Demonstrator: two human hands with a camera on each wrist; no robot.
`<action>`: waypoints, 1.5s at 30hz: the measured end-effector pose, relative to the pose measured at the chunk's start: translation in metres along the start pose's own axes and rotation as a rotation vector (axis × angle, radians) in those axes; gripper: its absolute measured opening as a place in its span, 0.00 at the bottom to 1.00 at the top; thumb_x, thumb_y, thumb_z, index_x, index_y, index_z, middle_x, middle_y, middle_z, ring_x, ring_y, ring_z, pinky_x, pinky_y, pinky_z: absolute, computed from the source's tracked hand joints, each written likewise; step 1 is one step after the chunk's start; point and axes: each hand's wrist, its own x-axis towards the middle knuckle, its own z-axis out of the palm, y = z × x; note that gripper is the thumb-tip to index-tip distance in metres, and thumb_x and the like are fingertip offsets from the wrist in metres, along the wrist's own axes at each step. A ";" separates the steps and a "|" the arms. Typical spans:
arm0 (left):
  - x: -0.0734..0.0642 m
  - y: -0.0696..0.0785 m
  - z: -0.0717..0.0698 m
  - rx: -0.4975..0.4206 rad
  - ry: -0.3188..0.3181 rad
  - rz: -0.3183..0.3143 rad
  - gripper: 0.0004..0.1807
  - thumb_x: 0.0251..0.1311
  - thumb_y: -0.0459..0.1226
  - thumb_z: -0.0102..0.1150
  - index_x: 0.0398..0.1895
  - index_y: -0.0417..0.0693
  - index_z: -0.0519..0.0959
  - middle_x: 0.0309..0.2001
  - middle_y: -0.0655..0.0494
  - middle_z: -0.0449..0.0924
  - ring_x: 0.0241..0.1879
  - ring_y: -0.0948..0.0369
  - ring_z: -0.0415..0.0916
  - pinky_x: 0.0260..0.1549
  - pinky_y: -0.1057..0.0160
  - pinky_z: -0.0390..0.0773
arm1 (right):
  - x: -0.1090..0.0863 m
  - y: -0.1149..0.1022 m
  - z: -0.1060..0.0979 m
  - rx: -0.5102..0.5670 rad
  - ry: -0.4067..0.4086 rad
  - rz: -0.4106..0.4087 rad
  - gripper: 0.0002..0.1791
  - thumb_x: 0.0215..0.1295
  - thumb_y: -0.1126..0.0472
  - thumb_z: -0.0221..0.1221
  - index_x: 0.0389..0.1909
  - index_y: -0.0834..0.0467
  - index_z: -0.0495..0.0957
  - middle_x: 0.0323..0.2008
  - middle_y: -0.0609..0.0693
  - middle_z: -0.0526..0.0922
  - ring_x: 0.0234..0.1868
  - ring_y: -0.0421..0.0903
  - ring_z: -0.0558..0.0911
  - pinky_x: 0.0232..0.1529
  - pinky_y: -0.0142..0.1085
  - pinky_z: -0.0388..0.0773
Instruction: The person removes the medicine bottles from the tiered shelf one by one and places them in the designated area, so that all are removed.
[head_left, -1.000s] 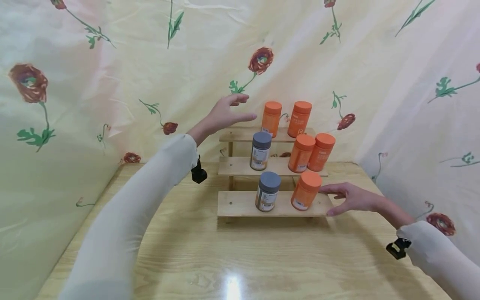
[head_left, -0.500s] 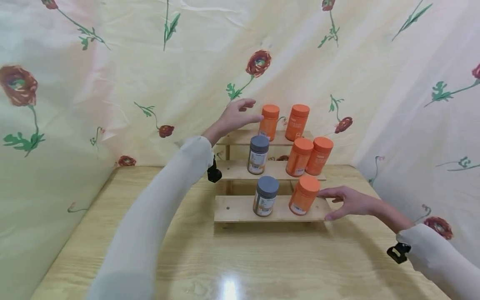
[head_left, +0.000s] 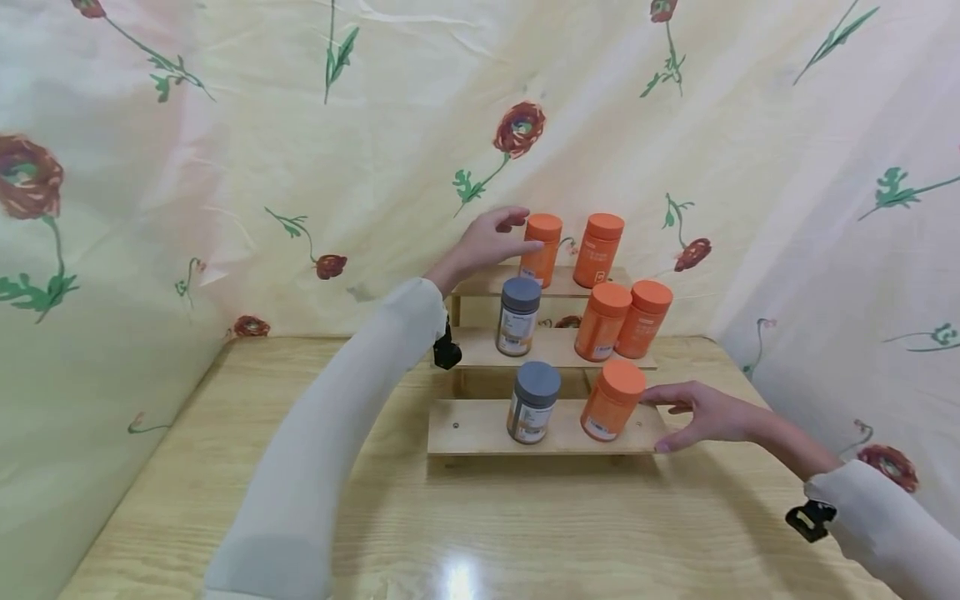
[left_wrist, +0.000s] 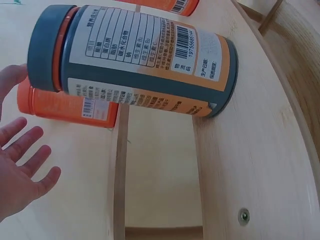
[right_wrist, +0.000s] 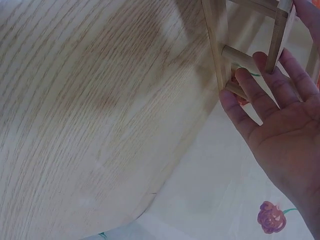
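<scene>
Upper left in the head view, my left hand (head_left: pixel 483 242) is spread beside the left orange jar (head_left: pixel 546 260) on the top shelf, its thumb tip overlapping that jar. A grey-lidded jar (left_wrist: pixel 150 60) with a printed label fills the upper left wrist view, the left fingers (left_wrist: pixel 25 145) extended beyond it. On the right, my right hand (head_left: pixel 708 414) touches the end of the three-step wooden display rack (head_left: pixel 480 425), thumb at the front corner. In the right wrist view its fingers (right_wrist: pixel 262 102) lie fairly straight against the rack's end.
Beside the left hand's jar stands another orange jar (head_left: pixel 597 254). Two touching orange jars (head_left: pixel 600 327) share the middle shelf with a grey-lidded jar. The bottom shelf holds a grey-lidded jar (head_left: pixel 534 408) and an orange jar (head_left: pixel 611 404). Flowered cloth (head_left: pixel 405 150) surrounds the wooden table (head_left: pixel 390 533).
My left hand has moved right, from left of the top shelf up to the left orange jar. The right hand stays at the rack's end. The head view has shifted slightly.
</scene>
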 end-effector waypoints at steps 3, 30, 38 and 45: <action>0.001 0.000 0.003 0.003 -0.003 0.004 0.39 0.63 0.52 0.68 0.75 0.52 0.67 0.71 0.52 0.71 0.71 0.53 0.66 0.69 0.54 0.72 | -0.001 -0.004 0.000 0.009 -0.003 -0.004 0.34 0.59 0.55 0.74 0.66 0.58 0.76 0.66 0.59 0.78 0.62 0.21 0.70 0.58 0.48 0.79; 0.009 0.000 0.012 -0.033 0.077 0.049 0.31 0.64 0.40 0.69 0.69 0.44 0.72 0.60 0.48 0.80 0.56 0.55 0.78 0.58 0.63 0.80 | 0.000 0.007 0.005 0.022 0.009 -0.016 0.34 0.59 0.55 0.73 0.67 0.54 0.76 0.66 0.54 0.78 0.62 0.21 0.70 0.58 0.37 0.78; 0.007 0.001 0.010 -0.020 0.093 0.069 0.30 0.63 0.39 0.70 0.67 0.41 0.72 0.58 0.46 0.80 0.54 0.54 0.78 0.57 0.64 0.79 | 0.001 0.007 0.004 0.025 0.004 -0.002 0.35 0.59 0.54 0.73 0.68 0.53 0.75 0.67 0.55 0.77 0.62 0.20 0.70 0.58 0.37 0.78; 0.002 0.001 0.003 -0.020 0.069 0.057 0.31 0.63 0.39 0.70 0.68 0.42 0.72 0.59 0.47 0.81 0.55 0.54 0.78 0.58 0.62 0.79 | 0.000 0.004 0.002 0.030 0.006 0.015 0.35 0.59 0.54 0.73 0.68 0.52 0.75 0.67 0.55 0.77 0.62 0.20 0.69 0.59 0.39 0.78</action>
